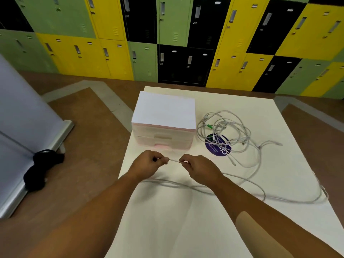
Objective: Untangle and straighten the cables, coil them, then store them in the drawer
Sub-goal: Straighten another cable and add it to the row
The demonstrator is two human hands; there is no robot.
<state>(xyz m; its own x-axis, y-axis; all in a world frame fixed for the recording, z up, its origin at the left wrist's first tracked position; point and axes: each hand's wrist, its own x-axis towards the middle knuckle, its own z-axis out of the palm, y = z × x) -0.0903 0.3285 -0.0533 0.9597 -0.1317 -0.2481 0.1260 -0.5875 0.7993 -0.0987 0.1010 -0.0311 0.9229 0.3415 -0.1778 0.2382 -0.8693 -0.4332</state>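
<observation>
Head view: A person stands at the near edge of a cream counter [186, 229], both forearms reaching toward its middle.
Left hand [147, 162]: fingers [163, 160] curled and pinching the cable [174, 161], apparently at or near its end; a plug cannot be made out.
Right hand [197, 167]: fingers [184, 162] curled and pinching the same cable just beside the left hand, so a short stretch is drawn taut between them.
Cable: from the hands it seems to drop under the wrists, sweep along the counter to the right edge and curve back; whether that run joins the tangle cannot be told.
Tangle [223, 131]: grey cables heaped toward the far right, partly over a round purple sticker [217, 148], well apart from the hands.
Drawers [163, 116]: a small white and pink unit toward the far left edge, just beyond the hands; all drawers look closed.
Step in hand: by the look of it, straightening one freed cable before coiling; the rest of the job lies ahead.
Doing it well: hold one pinch fast and let the cable slide through the other with light, even tension, feeding slack from the right edge.
Risk: a hard pull could drag the loose run into the tangle or kink it at the pinch.
</observation>
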